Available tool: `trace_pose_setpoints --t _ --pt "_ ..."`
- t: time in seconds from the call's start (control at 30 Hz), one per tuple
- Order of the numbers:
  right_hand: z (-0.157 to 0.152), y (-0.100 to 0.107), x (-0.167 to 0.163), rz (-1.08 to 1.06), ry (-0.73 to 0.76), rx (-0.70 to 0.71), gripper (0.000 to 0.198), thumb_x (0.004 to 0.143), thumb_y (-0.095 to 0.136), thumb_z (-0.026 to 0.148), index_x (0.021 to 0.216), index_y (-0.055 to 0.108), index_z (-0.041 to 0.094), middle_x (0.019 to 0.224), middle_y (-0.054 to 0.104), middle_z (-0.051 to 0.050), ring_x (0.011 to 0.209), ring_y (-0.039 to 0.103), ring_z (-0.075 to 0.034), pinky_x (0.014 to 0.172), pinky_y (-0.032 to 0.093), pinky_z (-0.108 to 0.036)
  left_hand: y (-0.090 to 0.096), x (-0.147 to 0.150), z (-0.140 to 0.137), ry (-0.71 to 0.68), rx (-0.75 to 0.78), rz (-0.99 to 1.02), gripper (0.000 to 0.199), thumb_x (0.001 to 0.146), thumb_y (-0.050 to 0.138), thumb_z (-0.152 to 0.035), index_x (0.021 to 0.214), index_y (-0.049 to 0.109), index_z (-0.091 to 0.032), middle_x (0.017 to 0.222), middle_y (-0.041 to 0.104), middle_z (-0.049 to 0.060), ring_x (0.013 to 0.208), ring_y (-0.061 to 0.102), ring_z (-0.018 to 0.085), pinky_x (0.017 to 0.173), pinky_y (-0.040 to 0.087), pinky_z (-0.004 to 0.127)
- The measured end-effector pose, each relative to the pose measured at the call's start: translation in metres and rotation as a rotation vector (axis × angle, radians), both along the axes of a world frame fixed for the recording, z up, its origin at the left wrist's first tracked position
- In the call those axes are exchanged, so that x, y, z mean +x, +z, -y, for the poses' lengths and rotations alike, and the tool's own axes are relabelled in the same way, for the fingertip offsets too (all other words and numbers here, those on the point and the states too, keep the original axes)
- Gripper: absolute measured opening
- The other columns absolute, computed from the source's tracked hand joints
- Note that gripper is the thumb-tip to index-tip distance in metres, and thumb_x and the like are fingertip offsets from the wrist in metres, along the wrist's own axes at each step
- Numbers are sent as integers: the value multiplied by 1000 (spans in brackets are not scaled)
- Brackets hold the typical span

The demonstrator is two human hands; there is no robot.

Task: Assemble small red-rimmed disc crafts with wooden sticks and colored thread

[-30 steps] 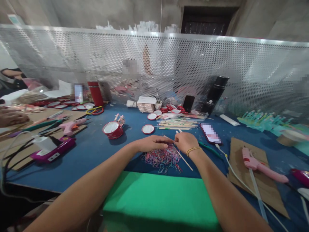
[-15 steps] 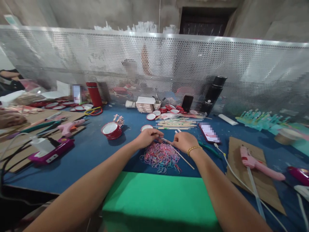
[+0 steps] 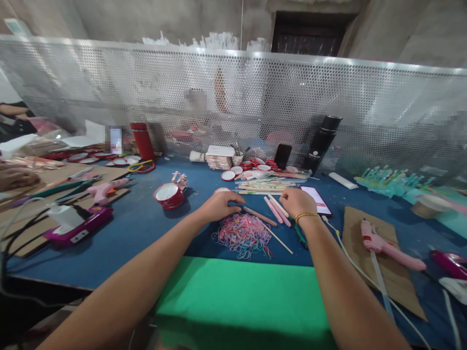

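My left hand (image 3: 223,205) is open, its curved thumb and fingers apart, above the far left edge of a pile of multicoloured rubber bands (image 3: 242,233). Beyond the pile lies a brownish-pink rod (image 3: 260,216), close to the left fingertips. My right hand (image 3: 298,201), with a gold bracelet (image 3: 306,214) at the wrist, has its fingers curled in. Whatever they hold, if anything, is hidden. Beside it lie pink rods (image 3: 277,211) and a cream rod (image 3: 278,206). A thin wooden stick (image 3: 280,239) sticks out right of the pile.
Teal-handled pliers (image 3: 301,233) lie partly under my right wrist, a lit phone (image 3: 316,199) behind it. A pink glue gun (image 3: 383,248) rests on cardboard at right. Stacked red-rimmed discs (image 3: 169,196) stand at left. Wooden sticks (image 3: 268,187) lie behind. Another person's hand (image 3: 16,179) is far left.
My right hand has moved right and slightly up, away from my left hand. The left fingers have opened off the rod, which lies on the table. Pink and cream rods have come into view.
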State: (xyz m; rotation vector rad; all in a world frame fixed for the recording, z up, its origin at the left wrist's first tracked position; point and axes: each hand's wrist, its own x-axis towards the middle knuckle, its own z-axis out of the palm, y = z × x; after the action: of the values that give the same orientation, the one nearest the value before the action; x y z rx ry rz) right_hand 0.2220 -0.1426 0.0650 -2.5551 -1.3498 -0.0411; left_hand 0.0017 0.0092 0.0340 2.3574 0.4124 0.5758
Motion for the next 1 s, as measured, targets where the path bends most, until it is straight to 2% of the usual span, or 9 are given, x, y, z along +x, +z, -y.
trace_pose_setpoints --t 0.13,0.3,0.43,0.53,0.7,0.83,1.0 --pt "3 -2 8 24 -38 20 23 84 50 25 80 73 25 95 75 -6 89 67 -22 68 42 -29 -5 -1 -1 1 -53 -68 27 72 72 -36 96 78 -27 97 77 4 89 69 20 80 51 28" --pt "-6 -6 6 70 -12 57 25 87 50 27 88 74 24 97 76 -7 91 68 -21 71 44 -28 0 1 6 -11 -47 -70 24 77 66 -37 94 78 -26 85 77 3 77 67 18 72 49 26" --pt "-36 -8 4 111 97 15 25 88 51 28 93 75 25 100 76 -6 95 67 -19 78 45 -26 7 2 11 83 37 -28 25 81 60 -33 96 77 -23 86 76 4 76 66 18 70 48 27" --pt "-65 -8 8 156 178 -24 26 88 52 23 102 74 24 107 74 -6 101 66 -18 83 44 -25 11 0 11 123 38 -4 24 84 57 -31 92 77 -20 82 76 5 73 67 18 69 48 27" --pt "-95 -11 12 187 256 -105 24 84 57 18 98 76 20 107 74 -11 102 67 -22 84 45 -26 7 -2 7 135 44 -22 25 86 55 -31 89 76 -19 79 74 4 74 67 18 69 47 25" --pt "-99 -14 12 228 310 -129 26 86 54 17 100 75 18 107 73 -13 103 66 -23 87 45 -28 3 -1 4 128 52 -45 26 87 55 -31 91 76 -17 80 75 5 74 67 17 69 47 24" --pt "-96 -20 17 280 362 -94 29 89 48 15 103 73 15 107 72 -16 105 65 -24 90 44 -30 8 -1 7 127 35 -39 23 87 56 -26 88 76 -16 79 75 4 75 68 16 70 47 23"
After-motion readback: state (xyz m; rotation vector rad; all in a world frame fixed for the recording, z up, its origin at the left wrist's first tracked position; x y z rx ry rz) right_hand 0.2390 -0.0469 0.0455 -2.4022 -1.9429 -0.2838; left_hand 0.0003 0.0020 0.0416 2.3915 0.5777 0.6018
